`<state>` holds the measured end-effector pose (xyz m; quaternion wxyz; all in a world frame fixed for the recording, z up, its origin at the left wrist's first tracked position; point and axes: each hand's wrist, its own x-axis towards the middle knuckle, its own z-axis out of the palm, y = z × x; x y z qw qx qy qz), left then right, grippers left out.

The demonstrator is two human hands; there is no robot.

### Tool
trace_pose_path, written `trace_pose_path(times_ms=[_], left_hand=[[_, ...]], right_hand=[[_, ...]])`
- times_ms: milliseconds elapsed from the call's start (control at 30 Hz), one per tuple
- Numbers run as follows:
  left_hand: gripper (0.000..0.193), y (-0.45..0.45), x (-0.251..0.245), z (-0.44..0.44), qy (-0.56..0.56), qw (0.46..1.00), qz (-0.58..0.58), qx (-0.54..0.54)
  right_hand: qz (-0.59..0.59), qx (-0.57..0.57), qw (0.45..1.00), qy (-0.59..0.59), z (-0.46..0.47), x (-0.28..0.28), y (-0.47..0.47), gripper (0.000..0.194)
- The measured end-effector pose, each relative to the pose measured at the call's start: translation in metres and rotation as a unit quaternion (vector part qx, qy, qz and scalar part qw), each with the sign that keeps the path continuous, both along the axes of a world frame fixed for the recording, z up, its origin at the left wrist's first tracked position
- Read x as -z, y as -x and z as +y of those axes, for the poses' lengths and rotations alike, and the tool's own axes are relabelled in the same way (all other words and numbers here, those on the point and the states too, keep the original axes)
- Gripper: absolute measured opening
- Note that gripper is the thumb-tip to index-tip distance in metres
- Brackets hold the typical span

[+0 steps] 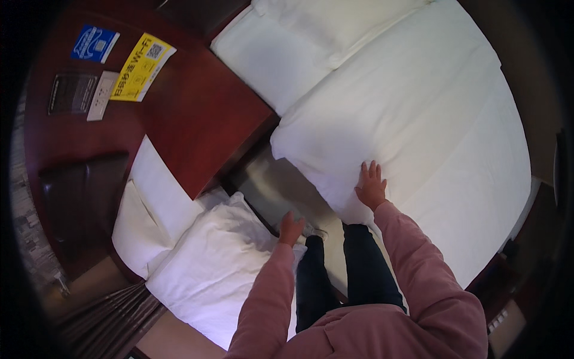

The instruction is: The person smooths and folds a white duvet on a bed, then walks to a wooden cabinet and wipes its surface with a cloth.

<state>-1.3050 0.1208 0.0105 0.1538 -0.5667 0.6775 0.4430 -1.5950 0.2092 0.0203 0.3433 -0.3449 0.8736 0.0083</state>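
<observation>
My right hand point(371, 187), fingers spread, lies on the white duvet point(430, 134) of the larger bed, near the edge facing me, and holds nothing. To the left, my left hand point(291, 229) is over the gap between the two beds, beside the rumpled white duvet point(215, 264) of the other bed. Its fingers are partly curled, and I cannot tell whether anything is between them. The large duvet hangs over the bed's edge and shows light creases. White pillows point(278, 63) lie at the head of the larger bed.
A dark red wooden nightstand point(206, 121) stands between the beds' heads. On the panel behind are a yellow sign point(143, 67), a blue sign point(95, 44) and a white socket plate point(102, 96). A brown curtain point(112, 318) hangs at the lower left. My legs stand in the narrow floor gap.
</observation>
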Motion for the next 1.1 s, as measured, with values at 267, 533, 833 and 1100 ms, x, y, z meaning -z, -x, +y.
trace_pose_path(times_ms=[267, 533, 833, 1100], left_hand=[[0.067, 0.097, -0.012, -0.068, 0.035, 0.997, -0.011, 0.070], [0.096, 0.139, 0.013, -0.121, 0.183, 0.966, 0.034, 0.180], [0.104, 0.228, 0.026, -0.226, 0.169, 0.956, -0.053, 0.232], [0.050, 0.250, 0.020, -0.272, -0.019, 0.966, 0.012, 0.256]], right_hand=[[-0.176, -0.018, 0.983, 0.048, 0.017, 0.005, 0.045, 0.084], [-0.180, 0.004, 0.983, 0.045, 0.016, -0.002, 0.039, 0.083], [-0.160, 0.045, 0.985, 0.044, 0.009, -0.005, 0.028, 0.083], [-0.092, 0.189, 0.978, 0.000, -0.042, -0.015, -0.015, 0.092]])
